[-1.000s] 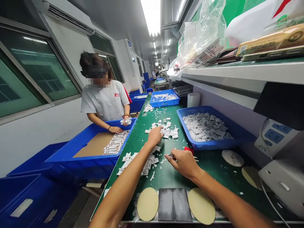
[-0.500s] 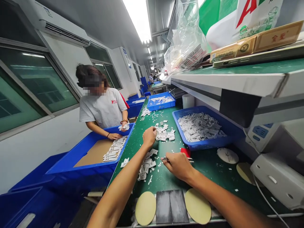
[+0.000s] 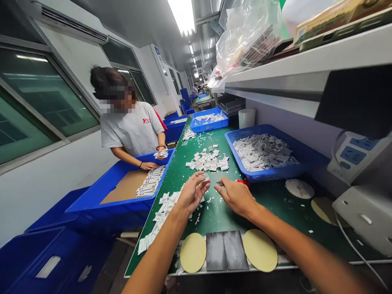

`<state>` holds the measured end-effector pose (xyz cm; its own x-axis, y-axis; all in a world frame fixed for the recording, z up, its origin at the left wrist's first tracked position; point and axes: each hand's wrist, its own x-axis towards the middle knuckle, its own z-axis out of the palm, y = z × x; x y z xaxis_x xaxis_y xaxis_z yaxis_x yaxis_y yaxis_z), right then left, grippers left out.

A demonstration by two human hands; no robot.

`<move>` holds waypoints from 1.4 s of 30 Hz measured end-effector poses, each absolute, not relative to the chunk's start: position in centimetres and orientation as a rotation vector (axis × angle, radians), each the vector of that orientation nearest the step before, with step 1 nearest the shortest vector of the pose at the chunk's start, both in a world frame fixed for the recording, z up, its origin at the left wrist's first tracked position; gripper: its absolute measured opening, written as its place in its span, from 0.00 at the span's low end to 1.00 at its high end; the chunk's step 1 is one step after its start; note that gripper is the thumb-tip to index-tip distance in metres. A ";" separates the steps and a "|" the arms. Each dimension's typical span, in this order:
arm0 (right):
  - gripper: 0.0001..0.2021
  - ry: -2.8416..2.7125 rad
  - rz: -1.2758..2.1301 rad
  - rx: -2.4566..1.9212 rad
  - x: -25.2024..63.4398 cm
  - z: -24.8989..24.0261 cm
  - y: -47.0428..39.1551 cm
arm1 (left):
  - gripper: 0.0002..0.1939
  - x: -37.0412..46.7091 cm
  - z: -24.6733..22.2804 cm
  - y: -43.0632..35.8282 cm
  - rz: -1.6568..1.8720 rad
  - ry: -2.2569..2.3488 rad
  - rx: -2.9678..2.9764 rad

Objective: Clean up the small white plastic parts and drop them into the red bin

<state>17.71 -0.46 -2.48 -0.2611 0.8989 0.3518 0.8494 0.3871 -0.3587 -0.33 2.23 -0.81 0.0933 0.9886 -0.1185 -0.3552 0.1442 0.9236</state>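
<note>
My left hand (image 3: 191,194) pinches a small white plastic piece (image 3: 205,177) between thumb and fingers, above the green tabletop. Just to its right, my right hand (image 3: 235,196) is closed around a small metal blade (image 3: 219,183), whose tip points toward the piece. Most of the blade is hidden in the fist. Beyond the hands lies a loose heap of white plastic pieces (image 3: 208,160). Another pile of white pieces (image 3: 162,214) spreads along the table's left edge, partly behind my left forearm. A red object (image 3: 244,183) shows behind my right hand.
At the right stands a blue basket (image 3: 263,176) full of white pieces; a blue tray (image 3: 210,127) sits farther back. Yellow discs (image 3: 192,253) flank dark plates (image 3: 226,250) at the near edge. Across the table, a person (image 3: 131,126) handles white strips in a blue bin (image 3: 113,208).
My left hand has drawn back from the heap toward me with a white piece. My right hand has stayed near its place, blade in hand. The view has shifted.
</note>
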 end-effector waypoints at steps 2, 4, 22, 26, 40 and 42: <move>0.18 -2.154 0.184 -1.491 17.7 -2.7 -0.3 | 0.20 -0.3 -1.1 1.9 1.215 0.897 0.800; 0.18 -2.152 0.216 -1.440 17.7 -2.8 -0.3 | 0.22 -0.3 -1.3 1.5 1.206 0.854 0.725; 0.17 -2.125 0.270 -1.312 17.3 -3.2 -0.4 | 0.22 -0.2 -1.4 0.5 1.144 0.857 0.559; 0.18 -2.162 0.292 -1.272 17.2 -3.1 -0.6 | 0.17 0.1 -1.4 0.4 1.165 0.929 0.593; 0.22 -2.300 0.231 -1.276 17.4 -2.8 -0.6 | 0.20 -0.1 -1.7 -0.2 1.234 1.174 1.013; 0.24 -2.319 0.147 -1.298 17.4 -3.0 -0.7 | 0.19 -0.1 -1.8 -0.3 1.240 1.196 1.096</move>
